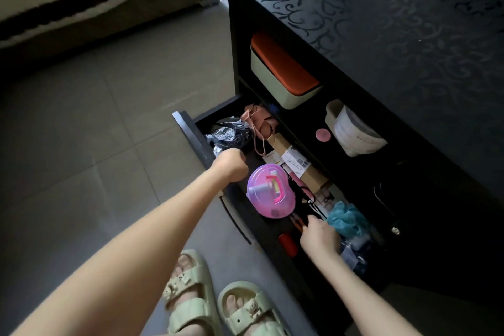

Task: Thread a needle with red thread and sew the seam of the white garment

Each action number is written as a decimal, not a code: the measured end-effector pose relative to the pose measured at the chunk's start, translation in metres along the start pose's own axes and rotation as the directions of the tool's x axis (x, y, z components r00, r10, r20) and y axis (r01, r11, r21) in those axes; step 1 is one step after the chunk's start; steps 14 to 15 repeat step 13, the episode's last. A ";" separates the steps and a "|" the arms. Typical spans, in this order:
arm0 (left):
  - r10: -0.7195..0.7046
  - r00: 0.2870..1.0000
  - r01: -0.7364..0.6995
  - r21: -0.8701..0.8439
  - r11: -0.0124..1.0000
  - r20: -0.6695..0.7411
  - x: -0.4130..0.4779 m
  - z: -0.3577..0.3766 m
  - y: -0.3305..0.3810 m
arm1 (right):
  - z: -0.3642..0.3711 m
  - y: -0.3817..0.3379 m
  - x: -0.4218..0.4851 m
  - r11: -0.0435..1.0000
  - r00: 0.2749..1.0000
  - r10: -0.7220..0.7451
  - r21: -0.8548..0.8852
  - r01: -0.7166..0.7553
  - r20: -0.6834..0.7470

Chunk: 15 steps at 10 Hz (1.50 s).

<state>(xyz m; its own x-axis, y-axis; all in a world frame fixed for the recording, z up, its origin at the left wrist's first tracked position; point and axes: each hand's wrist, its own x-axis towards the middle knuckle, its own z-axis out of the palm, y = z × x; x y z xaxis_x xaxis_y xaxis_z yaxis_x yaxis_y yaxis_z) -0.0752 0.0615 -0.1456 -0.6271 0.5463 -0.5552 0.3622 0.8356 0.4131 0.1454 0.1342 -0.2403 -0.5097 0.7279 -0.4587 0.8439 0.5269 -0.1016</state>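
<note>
- My left grip (230, 165) curls at the open black drawer (191, 131) front; my right grip (319, 237) reaches inside; I cannot tell either's hold.
- I judge nothing threaded or sewn yet.

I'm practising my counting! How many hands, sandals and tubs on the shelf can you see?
Hands: 2
Sandals: 2
Tubs: 2
Total: 6

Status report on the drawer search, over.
Left hand curled at drawer front, grip unclear. Right hand down among clutter, grip unclear. Pink box untouched between them. Task items not in view.
</note>
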 end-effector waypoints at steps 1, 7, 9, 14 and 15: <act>-0.012 0.999 0.012 -0.004 1.000 -0.030 -0.007 -0.018 -0.008 | -0.010 -0.010 -0.025 0.916 0.859 -0.358 0.042 0.399 -0.366; 0.024 0.997 -0.027 -0.044 0.999 -0.070 -0.060 -0.046 0.012 | -0.027 -0.024 -0.042 0.684 0.687 -0.696 -0.486 0.544 -0.211; -0.013 0.994 -0.007 -0.190 0.982 -0.105 -0.046 -0.047 0.016 | -0.046 -0.005 -0.011 0.689 0.732 -0.646 -0.578 0.438 -0.216; 0.061 0.983 -0.120 -0.349 0.929 -0.176 -0.040 -0.053 0.049 | -0.097 0.005 0.023 0.768 0.755 -0.603 -0.441 0.464 -0.256; 0.061 0.983 -0.120 -0.349 0.929 -0.176 -0.040 -0.053 0.049 | -0.097 0.005 0.023 0.768 0.755 -0.603 -0.441 0.464 -0.256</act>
